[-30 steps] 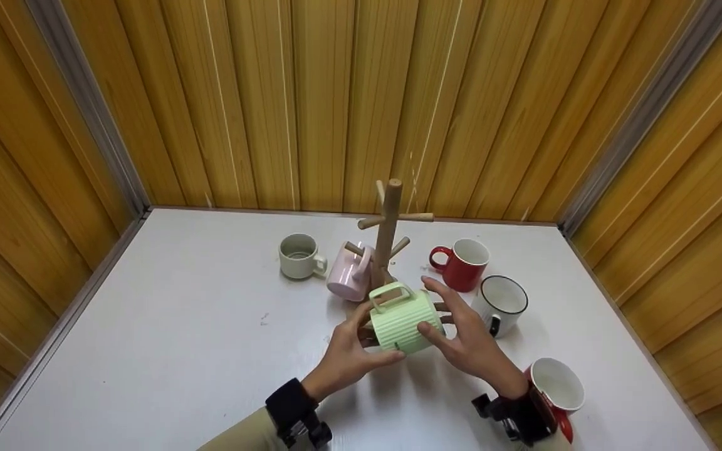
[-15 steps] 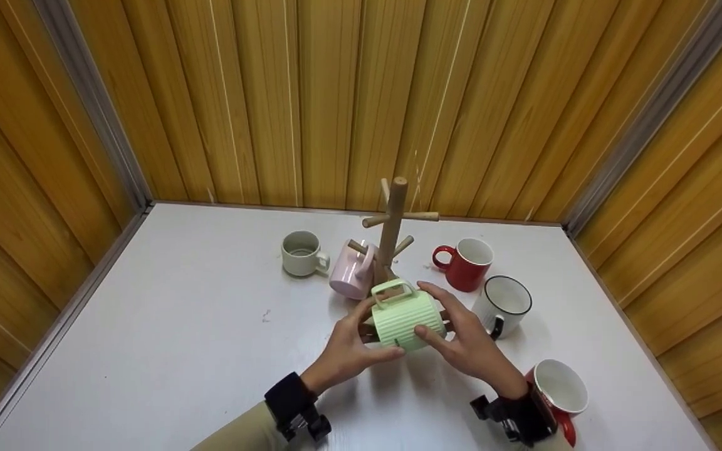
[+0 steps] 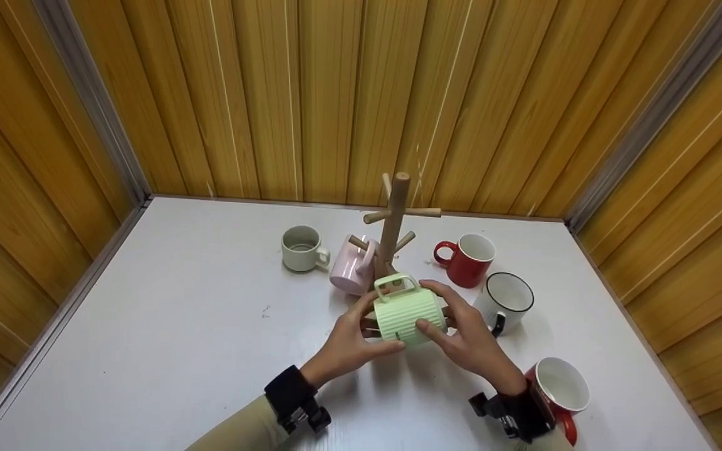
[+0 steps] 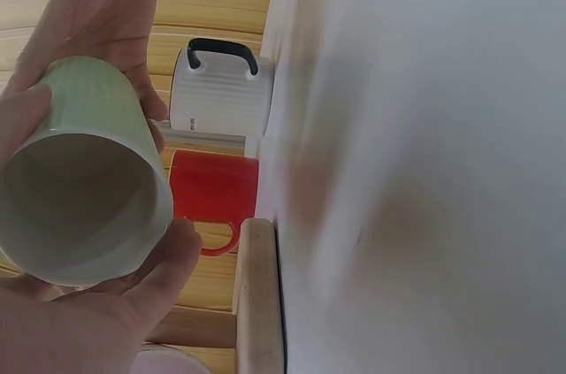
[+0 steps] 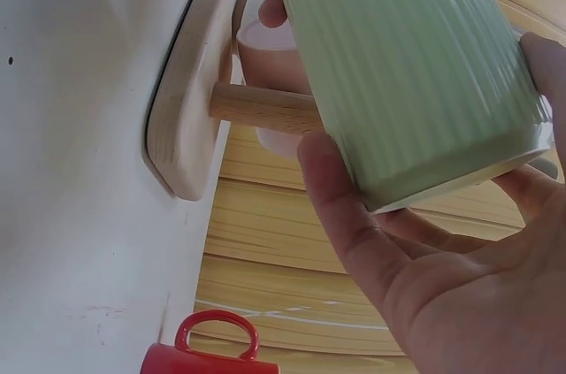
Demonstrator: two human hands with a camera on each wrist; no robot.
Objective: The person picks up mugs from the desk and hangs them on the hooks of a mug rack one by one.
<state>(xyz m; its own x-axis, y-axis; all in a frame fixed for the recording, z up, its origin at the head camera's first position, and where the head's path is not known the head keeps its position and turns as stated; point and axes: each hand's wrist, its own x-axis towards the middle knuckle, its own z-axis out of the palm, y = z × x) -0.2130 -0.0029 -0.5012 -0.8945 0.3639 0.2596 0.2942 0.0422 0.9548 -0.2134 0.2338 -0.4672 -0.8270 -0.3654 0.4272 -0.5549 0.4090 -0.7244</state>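
A pale green ribbed mug (image 3: 410, 316) lies on its side in the air, handle up, held between both hands in front of the wooden mug tree (image 3: 392, 228). My left hand (image 3: 343, 346) grips its mouth end, thumb along the lower side; in the left wrist view the mug's open mouth (image 4: 84, 206) shows an empty inside. At the base end, my right hand (image 3: 475, 343) holds the mug with thumb and fingers spread around it. A pink mug (image 3: 348, 270) hangs tilted by its handle on a lower left peg of the tree.
A grey-green mug (image 3: 300, 250) stands left of the tree. On the right are a red mug (image 3: 469, 266), a white mug with black rim and handle (image 3: 504, 304), and a red-and-white mug (image 3: 560, 385) beside my right wrist. Several upper pegs (image 3: 423, 213) stick out bare.
My right index finger has come down nearer the green mug. Both hands keep hold of it in almost the same place, and the head view has shifted slightly.
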